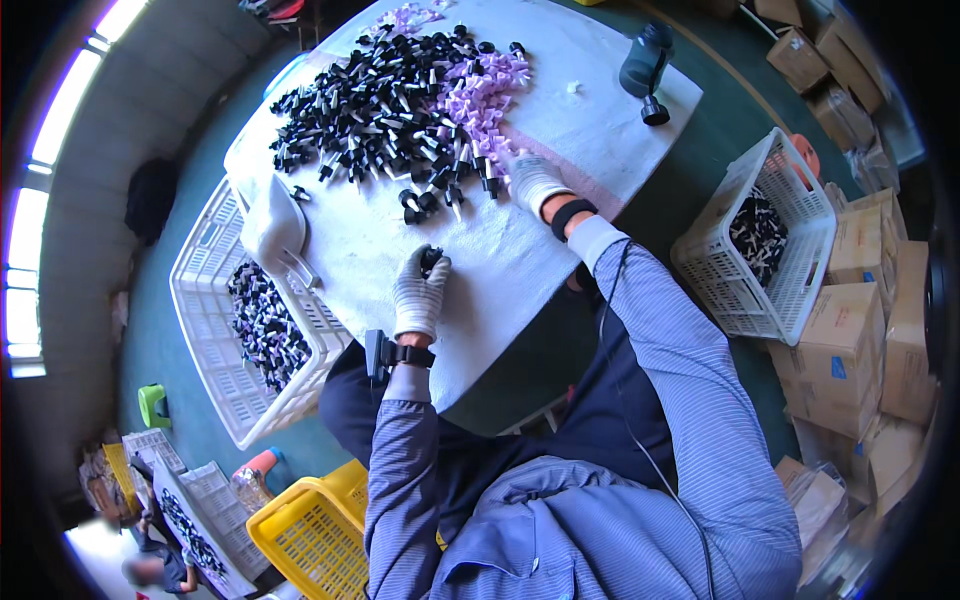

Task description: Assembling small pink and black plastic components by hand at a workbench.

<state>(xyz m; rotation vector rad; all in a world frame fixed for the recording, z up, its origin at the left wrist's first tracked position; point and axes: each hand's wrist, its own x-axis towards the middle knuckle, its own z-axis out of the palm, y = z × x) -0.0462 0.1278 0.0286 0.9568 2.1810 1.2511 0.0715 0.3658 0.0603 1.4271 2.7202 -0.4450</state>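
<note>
My left hand point(418, 292), in a white knitted glove, is closed around a small black plastic part point(430, 260) above the near side of the white table point(480, 270). My right hand point(538, 182), gloved the same way, reaches to the right edge of the pile. Its fingers are drawn together at the small purple plastic pieces point(485, 95); what is between them is too small to make out. Left of these pieces spreads a heap of black parts with pale stems point(370, 110). Several black parts point(418, 205) lie between the heap and my left hand.
A white scoop point(272, 222) lies at the table's left edge, above a white crate point(215, 330) of black and purple parts. Another white crate point(800, 240) stands right, beside cardboard boxes point(835, 340). A dark bottle point(646, 62) is at the far right corner. A yellow crate point(310, 540) sits lower left.
</note>
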